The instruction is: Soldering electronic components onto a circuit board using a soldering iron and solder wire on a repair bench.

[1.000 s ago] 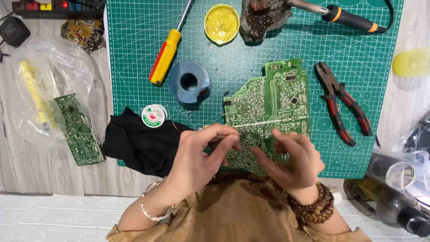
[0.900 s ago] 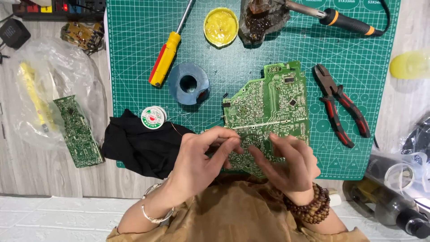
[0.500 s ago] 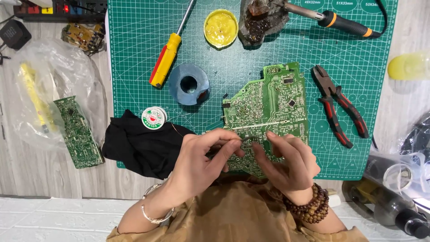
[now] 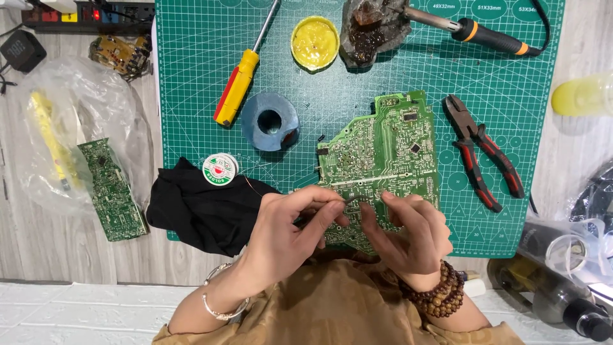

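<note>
Both hands are working at the near edge of the green circuit board (image 4: 383, 160): left hand (image 4: 290, 233) fingers pinching a thin wire there, right hand (image 4: 408, 233) fingers curled against the board, soldering iron (image 4: 472, 29) lying untouched beyond it.

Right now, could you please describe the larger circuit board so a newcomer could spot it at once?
Find the green cutting mat. Toward its near right edge lies the larger circuit board, beside red-handled pliers, with both hands at its near edge. Unlike the narrow board off the mat, it is broad and irregular.

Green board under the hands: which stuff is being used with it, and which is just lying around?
In use:
left hand
right hand
big green circuit board

Lying about:
screwdriver
pliers
soldering iron
yellow tin
black cloth
small circuit board
</note>
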